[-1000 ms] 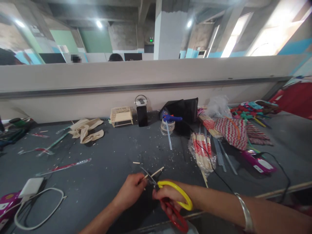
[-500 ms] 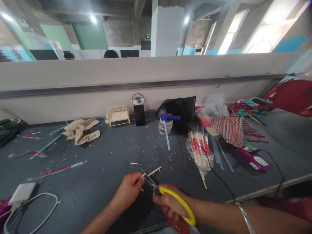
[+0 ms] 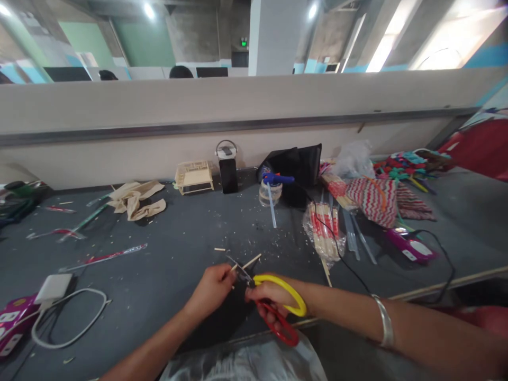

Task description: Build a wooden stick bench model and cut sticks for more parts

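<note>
My left hand [image 3: 216, 287] pinches one end of a thin wooden stick [image 3: 252, 260] near the front of the dark table. In my right hand [image 3: 272, 297] is a pair of scissors [image 3: 280, 286] with one yellow and one red handle loop. The scissor blades cross the stick close to my left fingertips. Whether the blades have cut into it I cannot tell. A short piece of stick [image 3: 219, 249] lies just beyond the blade tips. Small pale chips are scattered around it.
Behind stand a small wooden furniture model [image 3: 194, 177], a phone [image 3: 228, 175] and a blue glue gun [image 3: 278, 179] on a tape roll. Bagged sticks [image 3: 326, 230] lie right, with a cable across them. A purple power strip [image 3: 410, 246] and crumpled cloth [image 3: 137, 200] flank the workspace.
The camera view has tipped downward a little, so the table appears higher. Both hands keep the stick and scissors in nearly the same arrangement; the handles are turned slightly.
</note>
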Demonstrator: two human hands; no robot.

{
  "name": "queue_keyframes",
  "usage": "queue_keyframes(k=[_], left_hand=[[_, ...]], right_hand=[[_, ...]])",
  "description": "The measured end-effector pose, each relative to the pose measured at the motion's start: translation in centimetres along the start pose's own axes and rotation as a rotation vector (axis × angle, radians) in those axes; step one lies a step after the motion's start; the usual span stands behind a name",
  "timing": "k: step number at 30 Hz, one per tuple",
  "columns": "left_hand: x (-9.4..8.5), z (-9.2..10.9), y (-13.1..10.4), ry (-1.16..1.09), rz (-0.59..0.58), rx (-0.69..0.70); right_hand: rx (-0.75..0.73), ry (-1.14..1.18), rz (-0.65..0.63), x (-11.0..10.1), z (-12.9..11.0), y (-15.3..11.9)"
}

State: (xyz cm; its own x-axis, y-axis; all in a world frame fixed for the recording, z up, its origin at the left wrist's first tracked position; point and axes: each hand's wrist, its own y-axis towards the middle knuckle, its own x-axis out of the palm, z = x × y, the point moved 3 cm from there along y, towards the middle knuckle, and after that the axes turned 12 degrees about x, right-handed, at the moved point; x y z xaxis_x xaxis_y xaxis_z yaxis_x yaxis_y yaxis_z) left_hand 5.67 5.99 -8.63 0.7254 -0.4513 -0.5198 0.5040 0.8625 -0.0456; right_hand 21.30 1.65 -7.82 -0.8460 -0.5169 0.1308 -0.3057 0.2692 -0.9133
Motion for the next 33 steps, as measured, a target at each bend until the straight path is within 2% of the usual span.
queue_keyframes(k=[4,9,16,20,24,26,28,30,33], left_hand=[[0.4,0.2,-0.4,-0.299,-0.045,-0.216],[0.7,0.7,-0.6,-0.408,-0.06,-0.294],[0.9,0.4,-0.6,-0.417,-0.043,-0.313],[0.7,0.6,-0.6,-0.344,-0.037,-0.306],[0.0,1.2,0.0,-0.241,-0.023,-0.189],[-0.6,1.3,0.3,-0.221,-0.003,-0.12],[-1.2,1.1,0.4,-0.298,0.006,-0.123],[-1.7,0.8,0.3,-0.475,0.004,-0.164],[-2.2,0.3,0.0,-0.766,0.045,-0.185]], right_hand=[[0.004,-0.022,-0.054,-0.3,-0.5,-0.2],[0.032,-0.018,-0.062,-0.2,-0.5,-0.4],[0.0,0.063,0.003,0.3,-0.5,-1.1],[-0.025,0.082,0.036,0.6,-0.2,-0.9],[-0.057,0.077,0.142,0.3,0.5,-0.1],[-0.073,0.099,0.118,0.1,0.8,0.1],[-0.091,0.15,0.041,0.0,1.1,0.0],[-0.126,0.194,-0.025,-0.2,1.4,-0.2],[-0.242,0.21,-0.018,-0.7,1.7,-0.7]])
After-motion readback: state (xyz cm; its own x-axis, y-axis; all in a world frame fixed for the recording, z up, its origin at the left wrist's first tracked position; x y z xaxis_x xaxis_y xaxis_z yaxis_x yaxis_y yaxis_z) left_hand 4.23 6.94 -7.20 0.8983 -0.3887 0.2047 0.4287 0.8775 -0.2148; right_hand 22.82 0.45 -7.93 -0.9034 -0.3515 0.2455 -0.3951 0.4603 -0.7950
